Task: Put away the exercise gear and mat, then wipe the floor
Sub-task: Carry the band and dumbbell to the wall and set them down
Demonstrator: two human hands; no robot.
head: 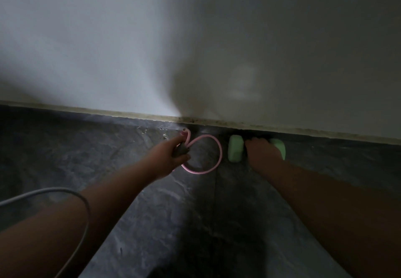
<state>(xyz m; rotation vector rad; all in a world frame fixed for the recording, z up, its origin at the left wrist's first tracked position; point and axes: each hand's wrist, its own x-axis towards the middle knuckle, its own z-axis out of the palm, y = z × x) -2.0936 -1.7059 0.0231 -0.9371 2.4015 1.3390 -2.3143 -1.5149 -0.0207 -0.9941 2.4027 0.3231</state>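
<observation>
Pretty dim shot, so some of this is hard to read. Both arms reach down toward the base of a pale wall (108,38), where a dirty skirting strip (130,112) meets a dark marbled floor (65,154). There are some small bright specks of debris (152,131) on the floor right by the strip, just left of the left hand. A white cable (85,204) loops across the lower left corner, passing over the left forearm, close to the camera.

The left hand (171,154) has its fingers curled around the grey middle grip of a pink resistance band (218,154). One big loop of the band sticks out to the right of the hand and lies on or just over the floor, can't tell which. A smaller bit of pink shows above the fingers near the skirting.

Just beside that loop, to the right, is a light green dumbbell (235,149), sitting right up against the wall. The right hand (260,151) is wrapped over its middle, so the handle is hidden and only the two green ends show, one on each side of the hand.

Count: one band, one dumbbell, one cable, two hands, both holding something.
</observation>
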